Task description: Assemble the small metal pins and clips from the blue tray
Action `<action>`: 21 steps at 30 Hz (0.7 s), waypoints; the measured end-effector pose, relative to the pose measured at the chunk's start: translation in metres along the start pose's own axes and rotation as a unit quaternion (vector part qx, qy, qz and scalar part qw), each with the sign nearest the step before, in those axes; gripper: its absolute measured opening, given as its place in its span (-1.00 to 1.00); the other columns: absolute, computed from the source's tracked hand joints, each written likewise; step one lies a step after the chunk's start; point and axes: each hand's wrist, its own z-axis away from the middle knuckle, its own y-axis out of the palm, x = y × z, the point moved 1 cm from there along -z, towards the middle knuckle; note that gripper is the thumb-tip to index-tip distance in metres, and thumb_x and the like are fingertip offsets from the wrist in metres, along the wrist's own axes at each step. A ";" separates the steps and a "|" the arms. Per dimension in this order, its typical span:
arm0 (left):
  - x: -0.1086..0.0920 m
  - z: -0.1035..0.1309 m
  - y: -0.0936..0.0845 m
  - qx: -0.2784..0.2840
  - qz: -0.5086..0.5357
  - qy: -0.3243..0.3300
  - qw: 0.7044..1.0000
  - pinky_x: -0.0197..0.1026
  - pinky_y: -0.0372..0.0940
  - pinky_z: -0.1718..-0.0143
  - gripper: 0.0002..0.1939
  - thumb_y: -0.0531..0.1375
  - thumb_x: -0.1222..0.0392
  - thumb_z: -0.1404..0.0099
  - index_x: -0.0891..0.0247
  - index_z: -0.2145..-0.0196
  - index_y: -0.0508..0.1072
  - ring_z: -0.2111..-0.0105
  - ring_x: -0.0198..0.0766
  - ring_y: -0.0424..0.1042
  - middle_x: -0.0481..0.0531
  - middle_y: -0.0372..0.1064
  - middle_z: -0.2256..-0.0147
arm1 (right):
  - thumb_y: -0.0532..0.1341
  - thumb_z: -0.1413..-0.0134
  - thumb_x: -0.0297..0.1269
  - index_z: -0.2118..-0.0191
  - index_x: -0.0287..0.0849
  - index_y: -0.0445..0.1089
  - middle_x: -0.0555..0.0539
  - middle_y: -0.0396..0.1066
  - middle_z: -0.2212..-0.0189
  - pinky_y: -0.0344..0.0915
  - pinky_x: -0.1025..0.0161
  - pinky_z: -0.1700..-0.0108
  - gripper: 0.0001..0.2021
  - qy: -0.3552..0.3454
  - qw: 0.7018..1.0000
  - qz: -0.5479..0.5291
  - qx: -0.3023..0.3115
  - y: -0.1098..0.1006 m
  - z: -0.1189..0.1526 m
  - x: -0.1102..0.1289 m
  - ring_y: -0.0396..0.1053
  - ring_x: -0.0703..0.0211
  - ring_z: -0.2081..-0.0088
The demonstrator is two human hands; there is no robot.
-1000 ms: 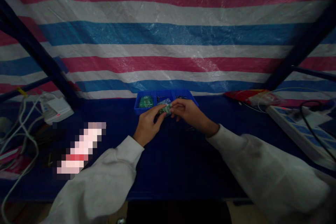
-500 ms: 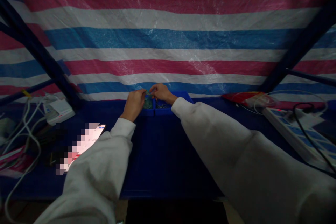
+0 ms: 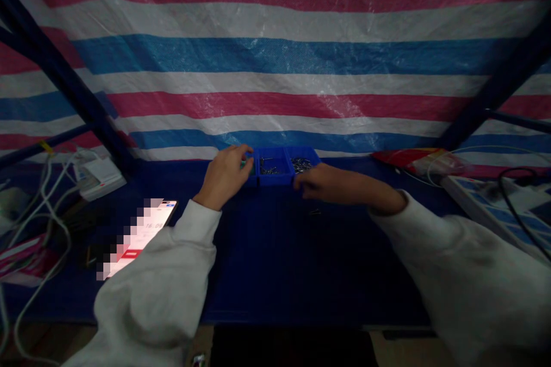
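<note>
My left hand (image 3: 226,176) reaches over the left blue bin (image 3: 252,182), thumb and forefinger apart with nothing visible between them. Green pieces (image 3: 243,166) partly show under its fingers. Beside it stands a middle blue bin (image 3: 279,179), where a few screw-like metal pieces (image 3: 269,170) lie. The right blue bin (image 3: 317,156) contains many similar pieces (image 3: 300,164). My right hand (image 3: 333,188) hovers in front of that bin, fingers bent downward and blurred, so its hold is unclear. Just below it are small metal pieces (image 3: 315,212), seemingly on the dark blue table (image 3: 275,264).
A lit phone (image 3: 150,232) lies left of my left forearm. Tangled white cables (image 3: 47,212) and a white adapter (image 3: 101,175) are further left. On the right are a power strip (image 3: 486,206) and a red packet (image 3: 413,157). Striped sheeting (image 3: 275,57) hangs behind.
My hands, close together over the bins before, are now apart. The right one has moved right and nearer me, uncovering the middle and right bins. My left hand's pinch has opened.
</note>
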 end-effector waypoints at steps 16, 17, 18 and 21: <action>-0.041 0.059 0.056 0.093 0.068 0.083 0.990 -0.16 0.41 0.20 -0.80 0.07 0.26 -0.38 0.18 0.08 0.41 0.23 -0.24 0.46 0.04 0.31 0.15 | 0.09 -0.16 -0.53 0.13 -0.26 0.37 -0.20 0.40 0.18 0.32 0.11 0.11 -0.80 -0.022 0.994 0.102 -0.026 0.073 0.018 0.015 0.37 0.04 0.17; -0.041 0.059 0.057 0.095 0.070 0.080 0.990 -0.17 0.41 0.21 -0.81 0.08 0.26 -0.38 0.18 0.09 0.42 0.24 -0.24 0.46 0.03 0.31 0.15 | 0.09 -0.16 -0.53 0.14 -0.27 0.37 -0.20 0.41 0.19 0.33 0.12 0.11 -0.81 -0.011 0.996 0.088 -0.025 0.074 0.017 0.016 0.37 0.05 0.18; -0.041 0.059 0.057 0.093 0.072 0.078 0.990 -0.17 0.41 0.21 -0.82 0.08 0.26 -0.38 0.18 0.10 0.42 0.24 -0.24 0.46 0.03 0.31 0.15 | 0.09 -0.16 -0.54 0.14 -0.27 0.36 -0.20 0.41 0.20 0.33 0.13 0.11 -0.80 0.001 0.997 0.071 -0.027 0.074 0.017 0.017 0.38 0.06 0.18; -0.040 0.058 0.058 0.074 0.080 0.070 0.992 -0.15 0.41 0.19 -0.82 0.07 0.26 -0.39 0.17 0.11 0.42 0.24 -0.24 0.46 0.02 0.32 0.16 | 0.06 -0.18 -0.55 0.12 -0.26 0.36 -0.21 0.41 0.19 0.35 0.13 0.10 -0.78 0.025 0.998 0.032 -0.041 0.075 0.021 0.019 0.40 0.08 0.20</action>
